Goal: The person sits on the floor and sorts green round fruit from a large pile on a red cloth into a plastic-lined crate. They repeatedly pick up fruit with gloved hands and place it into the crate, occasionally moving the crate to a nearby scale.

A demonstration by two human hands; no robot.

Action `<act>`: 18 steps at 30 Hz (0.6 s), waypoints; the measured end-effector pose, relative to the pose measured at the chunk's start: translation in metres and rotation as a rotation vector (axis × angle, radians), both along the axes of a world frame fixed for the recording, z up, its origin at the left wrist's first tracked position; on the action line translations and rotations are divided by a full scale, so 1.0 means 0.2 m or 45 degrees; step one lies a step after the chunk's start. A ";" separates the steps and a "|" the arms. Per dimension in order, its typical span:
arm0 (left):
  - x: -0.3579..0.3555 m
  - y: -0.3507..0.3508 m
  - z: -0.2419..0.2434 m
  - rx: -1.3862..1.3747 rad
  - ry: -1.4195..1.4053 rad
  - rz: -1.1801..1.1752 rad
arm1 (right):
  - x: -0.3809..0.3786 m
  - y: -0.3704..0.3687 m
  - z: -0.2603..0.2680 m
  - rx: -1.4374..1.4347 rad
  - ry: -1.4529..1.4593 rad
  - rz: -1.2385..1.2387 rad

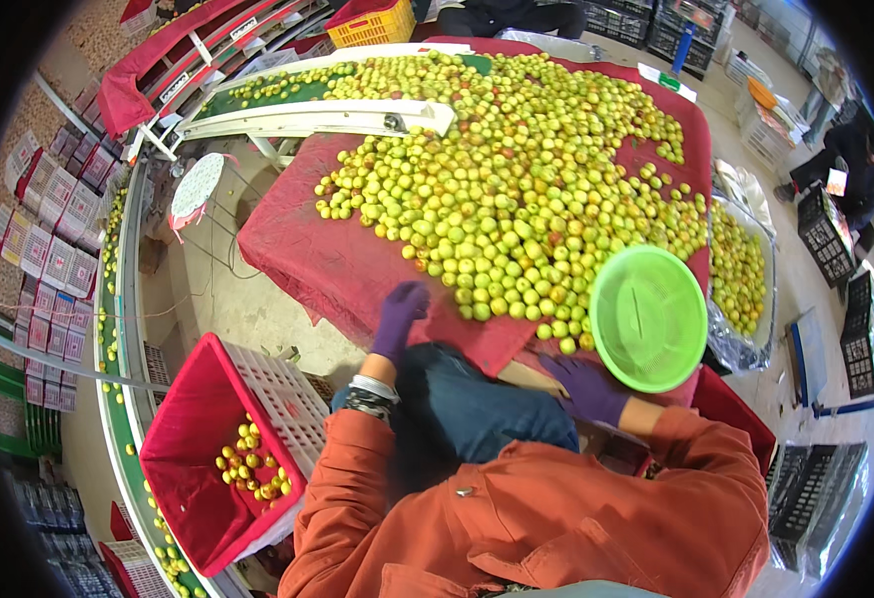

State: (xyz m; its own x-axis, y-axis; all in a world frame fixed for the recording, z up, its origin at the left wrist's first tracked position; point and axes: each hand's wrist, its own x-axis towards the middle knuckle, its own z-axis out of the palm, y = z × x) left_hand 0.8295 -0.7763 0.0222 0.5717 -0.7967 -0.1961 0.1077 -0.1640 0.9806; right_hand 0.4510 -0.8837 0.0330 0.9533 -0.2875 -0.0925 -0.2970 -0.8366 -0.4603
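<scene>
My left hand [402, 318], in a purple glove, is over the front edge of the red cloth-covered table [317, 217]. Its fingers are curled, and whether they enclose anything is hidden. My right hand [594, 390], also gloved in purple, rests at the table's near edge with fingers spread and no object visible in it. Just above it, a light-green plastic colander [650, 321] sits at the front right of the table, with a dark slit-like mark inside. A broad heap of yellow-green, jujube-like fruits [496, 217] covers much of the cloth.
Left of me stands a white crate with red lining [190, 448], holding some browner fruits. A green conveyor belt [130, 478] curves beyond it. Another conveyor [272, 97] meets the table's far side. At right are a fruit-filled tub [736, 269], black crates [826, 235] and a person [852, 172].
</scene>
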 end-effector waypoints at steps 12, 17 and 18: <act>0.09 -0.31 -0.23 0.175 -0.989 -0.386 | 0.29 -0.07 0.05 0.540 0.245 -0.125; 0.21 -0.31 -0.23 0.255 -0.593 -0.340 | 0.46 -0.15 0.25 0.001 0.451 0.127; 0.22 -0.30 -0.24 0.269 -0.560 -0.314 | 0.48 -0.17 0.26 -0.013 0.469 0.150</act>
State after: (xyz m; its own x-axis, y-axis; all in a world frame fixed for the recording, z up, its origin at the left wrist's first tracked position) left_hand 0.8730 -0.8365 -0.0258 0.4372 -0.8866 -0.1508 -0.3713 -0.3306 0.8676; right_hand 0.5466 -0.9168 0.0857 0.8832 -0.1809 -0.4328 -0.3427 -0.8788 -0.3321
